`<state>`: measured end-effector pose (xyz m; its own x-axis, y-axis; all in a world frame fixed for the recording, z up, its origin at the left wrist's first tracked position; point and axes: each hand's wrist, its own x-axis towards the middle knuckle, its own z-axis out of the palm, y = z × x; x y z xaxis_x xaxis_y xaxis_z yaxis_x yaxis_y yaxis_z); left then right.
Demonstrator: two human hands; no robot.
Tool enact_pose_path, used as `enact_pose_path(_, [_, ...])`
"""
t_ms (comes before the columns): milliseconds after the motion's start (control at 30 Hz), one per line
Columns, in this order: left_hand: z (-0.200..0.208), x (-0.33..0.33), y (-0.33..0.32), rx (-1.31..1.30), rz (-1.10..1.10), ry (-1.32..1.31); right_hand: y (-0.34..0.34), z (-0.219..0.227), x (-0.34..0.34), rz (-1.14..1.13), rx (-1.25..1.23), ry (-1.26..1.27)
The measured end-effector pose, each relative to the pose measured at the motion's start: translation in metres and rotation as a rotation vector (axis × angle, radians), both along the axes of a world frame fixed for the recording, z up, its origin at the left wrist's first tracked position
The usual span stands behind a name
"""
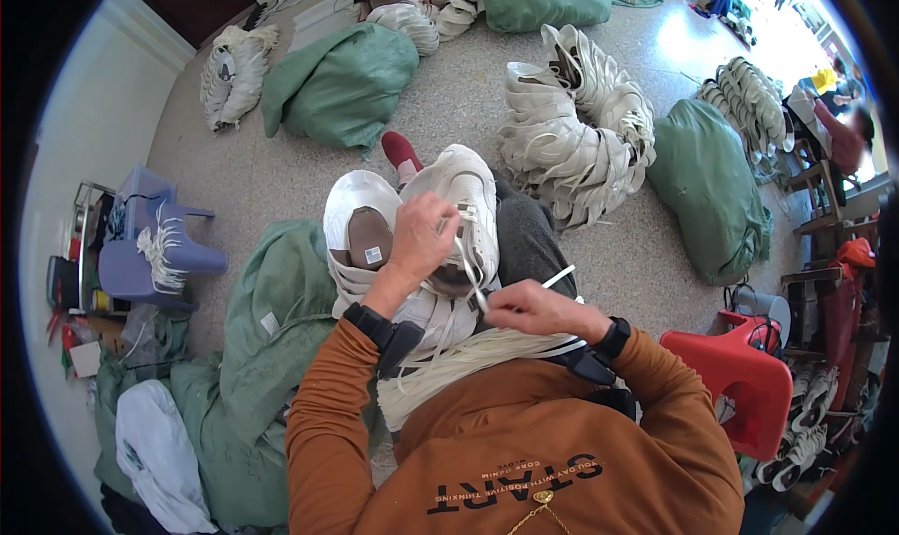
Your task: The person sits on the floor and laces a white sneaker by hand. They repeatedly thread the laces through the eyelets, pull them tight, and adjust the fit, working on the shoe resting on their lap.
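A white sneaker [468,187] lies on my lap, toe pointing away. My left hand [421,240] is closed, its fingertips pinched at the edge of the sneaker's lacing area. My right hand [536,307] is closed on a white shoelace [480,298], drawn out from the eyelets. A slim white stick [560,277] pokes out above the right hand; its other end is hidden. Beside the left hand, another white shoe [354,203] shows its brown insole. Across my lap lies a thick bundle of white laces [473,376].
Green sacks [351,86] and rows of nested white shoes [581,161] stand on the speckled floor. At left is a purple stool [140,265] with laces on it; at right, a red stool [735,381]. Green cloth [272,320] lies against my left side. Other people sit farther off.
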<state>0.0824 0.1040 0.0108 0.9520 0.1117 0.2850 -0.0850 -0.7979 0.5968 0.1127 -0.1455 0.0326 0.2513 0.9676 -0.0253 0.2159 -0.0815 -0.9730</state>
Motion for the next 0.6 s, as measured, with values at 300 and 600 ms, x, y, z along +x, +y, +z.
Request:
enact_pose_path(300, [0.007, -0.007, -0.034, 0.48, 0.004, 0.036, 0.023, -0.02, -0.028, 0.162, 0.077, -0.23])
enact_pose_path(600, [-0.014, 0.004, -0.038, 0.485, 0.093, -0.075, 0.02, -0.022, -0.029, 0.112, 0.06, -0.241])
